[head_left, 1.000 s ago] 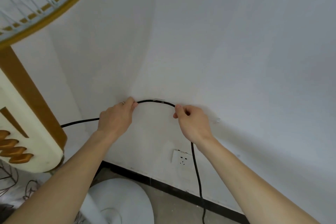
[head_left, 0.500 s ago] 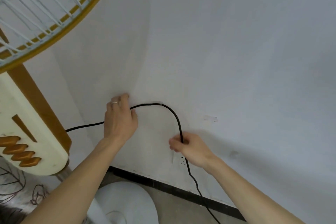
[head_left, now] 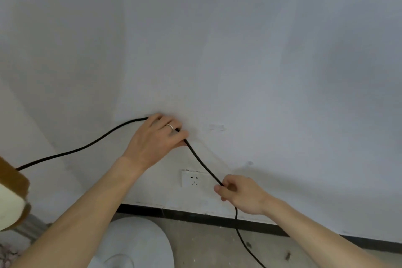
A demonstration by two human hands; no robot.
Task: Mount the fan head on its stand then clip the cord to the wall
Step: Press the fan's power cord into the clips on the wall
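moved: right hand (head_left: 241,194) slid lower along cord (head_left: 202,164), now beside socket (head_left: 192,178)
left hand (head_left: 157,137): pressing cord flat on wall (head_left: 261,61), centre frame
right hand: pinching cord
handling: light, limp; grip near clip point

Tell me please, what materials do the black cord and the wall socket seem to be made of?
Cord: likely rubber or soft plastic sheath, matte black; it bends smoothly between the hands without kinks.
Wall socket: seems hard white plastic, smooth, slightly glossy, a flat moulded plate with slots.
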